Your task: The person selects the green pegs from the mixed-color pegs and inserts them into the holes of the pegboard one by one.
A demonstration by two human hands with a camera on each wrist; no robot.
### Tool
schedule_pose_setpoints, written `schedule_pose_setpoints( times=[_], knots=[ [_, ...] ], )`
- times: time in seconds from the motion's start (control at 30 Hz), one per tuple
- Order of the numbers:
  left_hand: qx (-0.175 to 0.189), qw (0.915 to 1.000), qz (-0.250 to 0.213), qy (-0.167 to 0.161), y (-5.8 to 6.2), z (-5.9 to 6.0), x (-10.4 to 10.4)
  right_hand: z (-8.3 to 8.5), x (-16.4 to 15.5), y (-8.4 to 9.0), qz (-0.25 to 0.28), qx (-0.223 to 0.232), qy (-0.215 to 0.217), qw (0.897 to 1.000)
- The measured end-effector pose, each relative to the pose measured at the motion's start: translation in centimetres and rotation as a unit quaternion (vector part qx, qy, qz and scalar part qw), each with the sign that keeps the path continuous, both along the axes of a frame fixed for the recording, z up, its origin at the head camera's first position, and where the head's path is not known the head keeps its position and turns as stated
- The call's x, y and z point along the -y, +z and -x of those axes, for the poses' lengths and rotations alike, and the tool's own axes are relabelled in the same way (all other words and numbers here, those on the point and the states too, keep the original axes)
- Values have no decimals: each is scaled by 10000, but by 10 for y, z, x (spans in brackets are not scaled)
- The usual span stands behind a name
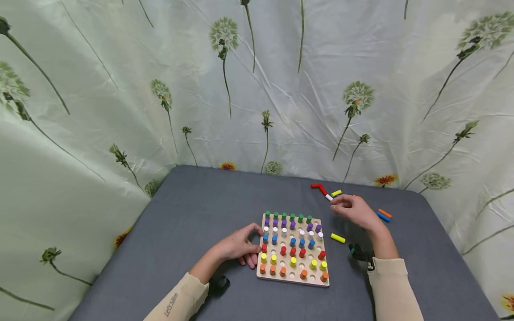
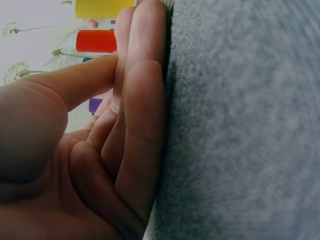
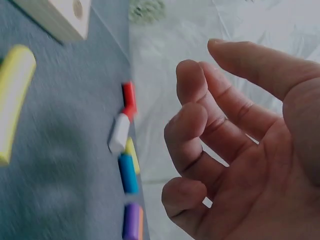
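A wooden pegboard [image 1: 293, 281] lies on the table, with rows of green, purple, white, blue, red, yellow and orange pegs; several holes between the pegs show bare. My left hand [image 1: 239, 244] rests at the board's left edge, thumb and index finger touching it beside the red peg [image 1: 263, 248] and blue peg [image 1: 265, 239]. Beyond the board to the right, my right hand [image 1: 358, 211] hovers, fingers loosely bent and nothing between them in the right wrist view. Just left of its fingertips lies a white peg [image 1: 329, 197], end to end with a red peg [image 1: 323, 190].
Loose pegs lie on the grey table [image 1: 209, 200]: another red peg [image 1: 316, 186], a yellow peg [image 1: 336, 193], an orange peg [image 1: 384, 212], a blue peg [image 1: 383, 217] and a nearer yellow peg [image 1: 338, 238]. A purple peg [image 3: 132, 221] shows below the right hand. Behind hangs a floral curtain [image 1: 257, 89].
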State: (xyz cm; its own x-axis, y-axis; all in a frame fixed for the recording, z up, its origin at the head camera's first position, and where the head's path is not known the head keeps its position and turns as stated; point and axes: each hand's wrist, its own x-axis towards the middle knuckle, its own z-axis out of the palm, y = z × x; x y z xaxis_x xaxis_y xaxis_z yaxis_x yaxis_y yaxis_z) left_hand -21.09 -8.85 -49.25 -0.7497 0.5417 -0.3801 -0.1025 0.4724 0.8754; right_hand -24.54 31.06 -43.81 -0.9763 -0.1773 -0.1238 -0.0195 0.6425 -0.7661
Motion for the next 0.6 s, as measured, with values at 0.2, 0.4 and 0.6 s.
schedule_pose_setpoints(
  times=[0.2, 0.4, 0.6],
  knots=[
    [-35, 10000, -20, -14, 0, 0, 0, -4, -22, 4, -342, -68, -631, 9974],
    [12, 10000, -17, -1, 1, 1, 0, -6, -41, 2, -885, 71, -1118, 9898],
    [11, 10000, 58, 9, 0, 1, 0, -8, -53, -1, -1343, 369, -1158, 9835]
  ],
)
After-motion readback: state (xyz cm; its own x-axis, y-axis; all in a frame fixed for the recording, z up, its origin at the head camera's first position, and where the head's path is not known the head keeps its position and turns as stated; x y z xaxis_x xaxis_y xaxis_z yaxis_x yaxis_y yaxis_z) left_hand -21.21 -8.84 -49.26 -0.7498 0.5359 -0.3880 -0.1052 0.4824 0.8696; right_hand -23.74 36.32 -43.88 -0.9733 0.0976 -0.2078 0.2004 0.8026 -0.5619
